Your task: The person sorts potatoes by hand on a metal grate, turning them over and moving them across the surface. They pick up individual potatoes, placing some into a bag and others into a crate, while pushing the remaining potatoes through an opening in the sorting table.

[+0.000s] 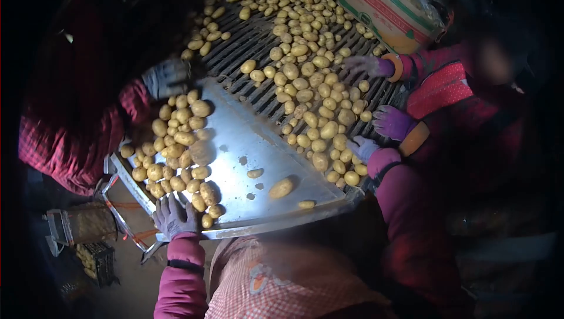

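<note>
My left hand [175,218], in a light purple glove, lies with fingers apart on the near edge of the metal tray [258,148]. Just beyond its fingertips sits a pile of potatoes [176,149] on the tray's left side. My right hand [364,149], also gloved, reaches to the right edge of the slatted conveyor [235,66]. Its fingers are stretched out against the potatoes [329,128] there, gripping none that I can see. Between my hands, a larger potato [281,188] and a few small ones rest on the bare metal.
On the right, a co-worker's purple-gloved hands [393,122] reach over the potatoes. Another person's gloved hand [167,78] is at the tray's far left. A striped cardboard box [388,10] stands at the back right. Below left is a dark crate [97,262] holding potatoes.
</note>
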A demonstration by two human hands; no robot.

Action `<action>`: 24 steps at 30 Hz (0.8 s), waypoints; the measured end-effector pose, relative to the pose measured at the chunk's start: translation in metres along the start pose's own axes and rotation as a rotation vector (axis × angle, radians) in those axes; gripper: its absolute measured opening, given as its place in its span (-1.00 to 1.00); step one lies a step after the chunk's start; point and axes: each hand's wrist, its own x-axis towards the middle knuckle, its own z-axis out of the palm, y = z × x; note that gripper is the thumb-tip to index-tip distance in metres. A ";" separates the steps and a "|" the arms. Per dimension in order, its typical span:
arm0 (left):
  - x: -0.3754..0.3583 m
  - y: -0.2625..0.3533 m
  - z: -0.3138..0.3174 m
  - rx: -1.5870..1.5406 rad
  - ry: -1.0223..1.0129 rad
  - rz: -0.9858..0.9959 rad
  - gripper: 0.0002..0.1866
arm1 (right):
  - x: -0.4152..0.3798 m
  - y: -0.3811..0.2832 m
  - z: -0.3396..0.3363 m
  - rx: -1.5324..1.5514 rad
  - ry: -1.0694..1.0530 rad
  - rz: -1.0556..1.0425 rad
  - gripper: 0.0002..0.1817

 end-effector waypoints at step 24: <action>-0.007 -0.015 -0.008 -0.168 0.121 0.164 -0.37 | -0.176 -0.196 0.018 -0.398 -0.009 0.020 -0.19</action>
